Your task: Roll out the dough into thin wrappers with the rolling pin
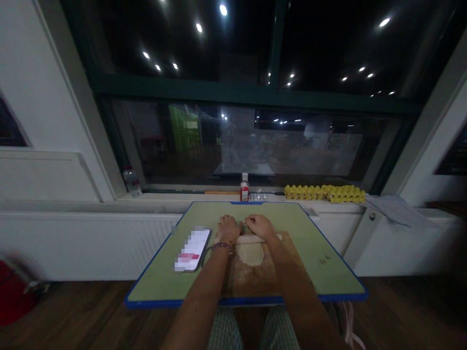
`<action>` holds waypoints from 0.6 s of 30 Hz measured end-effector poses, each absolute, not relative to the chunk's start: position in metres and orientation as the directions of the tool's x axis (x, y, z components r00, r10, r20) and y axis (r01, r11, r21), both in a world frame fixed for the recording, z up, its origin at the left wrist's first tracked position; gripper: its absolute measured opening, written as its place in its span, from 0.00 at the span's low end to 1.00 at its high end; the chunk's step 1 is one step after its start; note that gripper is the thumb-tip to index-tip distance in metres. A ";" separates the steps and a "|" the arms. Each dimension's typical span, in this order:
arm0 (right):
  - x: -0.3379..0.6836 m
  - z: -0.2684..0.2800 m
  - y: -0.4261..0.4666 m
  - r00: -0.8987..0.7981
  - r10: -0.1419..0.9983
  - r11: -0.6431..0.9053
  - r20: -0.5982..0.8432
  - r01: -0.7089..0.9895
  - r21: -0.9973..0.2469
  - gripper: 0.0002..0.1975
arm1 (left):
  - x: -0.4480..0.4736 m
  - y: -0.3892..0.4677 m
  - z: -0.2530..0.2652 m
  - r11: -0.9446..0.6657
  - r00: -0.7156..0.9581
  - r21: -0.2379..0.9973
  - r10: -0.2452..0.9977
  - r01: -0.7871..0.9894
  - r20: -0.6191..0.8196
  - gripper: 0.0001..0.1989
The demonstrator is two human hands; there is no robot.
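A pale rolling pin [251,239] lies crosswise on a wooden cutting board [255,282]. On the near side of it is a thin, roundish sheet of dough [250,254]. My left hand [228,229] is over the pin's left part, its fingers spread and reaching past it. Over the pin's right part is my right hand [260,225], its fingers bent inward toward the left hand. Whatever is at those fingertips is too small to make out. The undersides of both palms are hidden. A beaded bracelet [222,248] circles my left wrist.
The board is on a green folding table [156,282] with a blue edge. A lit phone [193,250] lies left of the board. Along the windowsill are a small red-labelled bottle [244,188], a clear plastic bottle [132,182] and yellow egg trays [324,193]. White radiators stand behind the table.
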State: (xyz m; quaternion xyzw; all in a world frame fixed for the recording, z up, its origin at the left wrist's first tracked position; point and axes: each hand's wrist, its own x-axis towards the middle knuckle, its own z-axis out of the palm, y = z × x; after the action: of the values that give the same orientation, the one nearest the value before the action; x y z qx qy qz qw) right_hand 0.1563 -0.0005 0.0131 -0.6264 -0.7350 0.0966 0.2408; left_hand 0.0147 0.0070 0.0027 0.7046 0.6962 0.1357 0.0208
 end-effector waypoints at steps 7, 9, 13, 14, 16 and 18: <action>0.156 0.013 0.001 -0.096 0.951 0.214 0.295 0.892 -0.398 0.17 | 0.015 0.009 0.003 -0.033 -0.004 0.217 0.986 0.976 0.166 0.23; 0.156 0.013 0.000 -0.091 0.941 0.220 0.327 0.897 -0.383 0.17 | 0.015 0.009 0.003 -0.039 0.004 0.211 0.986 0.977 0.164 0.23; 0.155 0.013 0.000 -0.092 0.937 0.224 0.336 0.898 -0.378 0.18 | 0.015 0.008 0.004 -0.048 0.013 0.200 0.985 0.979 0.175 0.23; 0.155 0.012 0.000 -0.091 0.938 0.224 0.335 0.896 -0.383 0.18 | 0.016 0.008 0.004 -0.047 0.012 0.198 0.984 0.979 0.177 0.23; 0.156 0.012 0.001 -0.087 0.938 0.225 0.334 0.889 -0.398 0.17 | 0.016 0.009 0.004 -0.038 0.004 0.197 0.985 0.980 0.173 0.22; 0.157 0.011 0.003 -0.085 0.941 0.225 0.327 0.880 -0.418 0.18 | 0.016 0.011 0.004 -0.028 -0.004 0.200 0.987 0.979 0.158 0.22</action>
State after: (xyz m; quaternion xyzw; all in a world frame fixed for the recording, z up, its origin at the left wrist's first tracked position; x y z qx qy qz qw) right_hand 0.1567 0.0030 0.0111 -0.6198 -0.7345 0.0566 0.2705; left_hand 0.0165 0.0105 0.0042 0.7054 0.6970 0.1275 0.0156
